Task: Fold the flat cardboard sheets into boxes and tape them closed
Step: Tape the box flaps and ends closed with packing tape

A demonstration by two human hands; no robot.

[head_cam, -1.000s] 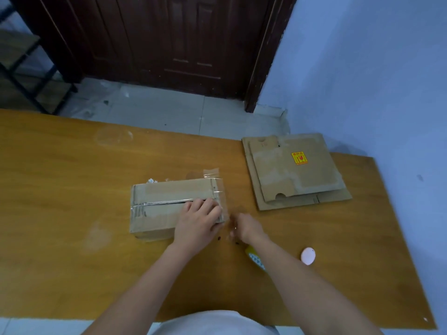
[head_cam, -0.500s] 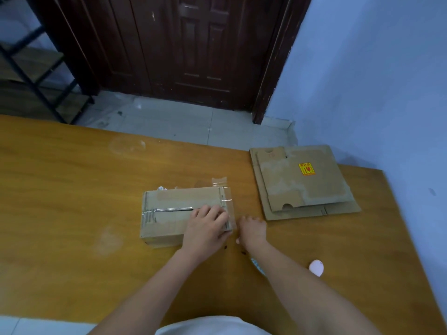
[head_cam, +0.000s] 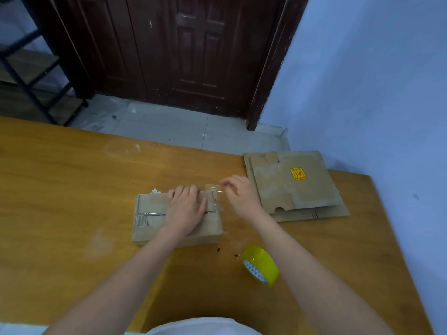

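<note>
Cardboard box (head_cam: 154, 222) near the middle of the desk (head_cam: 60, 189), folded shut, clear tape along its top seam. Left hand (head_cam: 185, 210) flat on the lid, fingers straight, pressing down. Right hand (head_cam: 238, 193) just beside the box's far right corner, fingertips pinching the loose end of a clear tape strip (head_cam: 214, 187) stuck to the box. Flat cardboard sheets (head_cam: 297, 189) stacked at the far right corner of the desk, yellow sticker (head_cam: 298, 173) on the top one. Yellow tape roll (head_cam: 261, 264) standing on edge toward the near edge, by the right forearm
</note>
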